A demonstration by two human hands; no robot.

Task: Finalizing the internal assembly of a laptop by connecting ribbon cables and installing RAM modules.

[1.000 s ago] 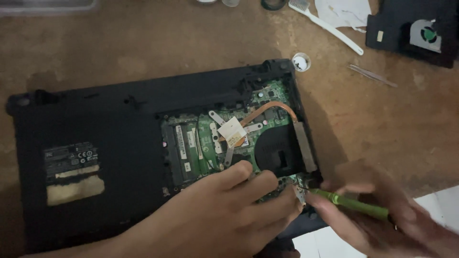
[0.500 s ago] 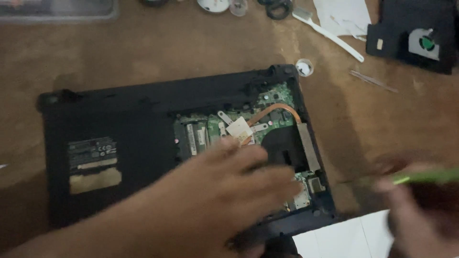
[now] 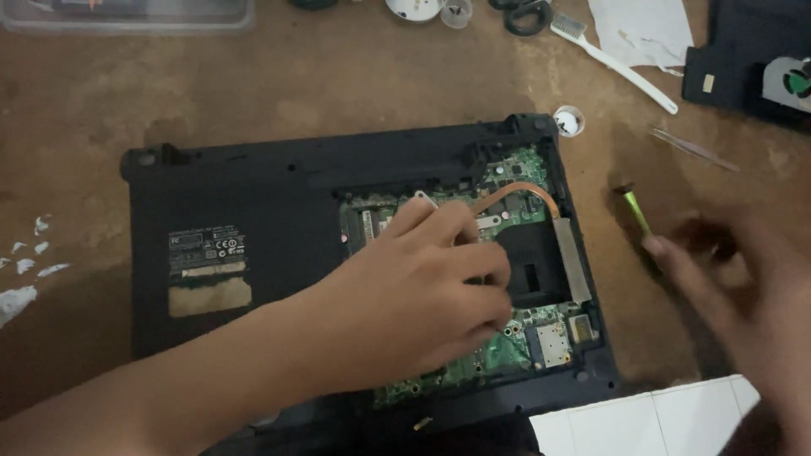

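Resting left hand (image 3: 422, 295) on open laptop (image 3: 253, 211), screwdriver (image 3: 635, 211) in right hand (image 3: 743, 295)

Brown worn surface (image 3: 296, 93), scuffed, white paint flecks (image 3: 21, 283) at left edge. White tiles (image 3: 650, 418) at lower right. Clear plastic box (image 3: 127, 13) along top edge. Dim, even light.

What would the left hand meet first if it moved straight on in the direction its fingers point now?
The left hand points up and right across the open laptop. Its fingertips would probably first meet the copper heat pipe just ahead, though the height above the board is unclear.
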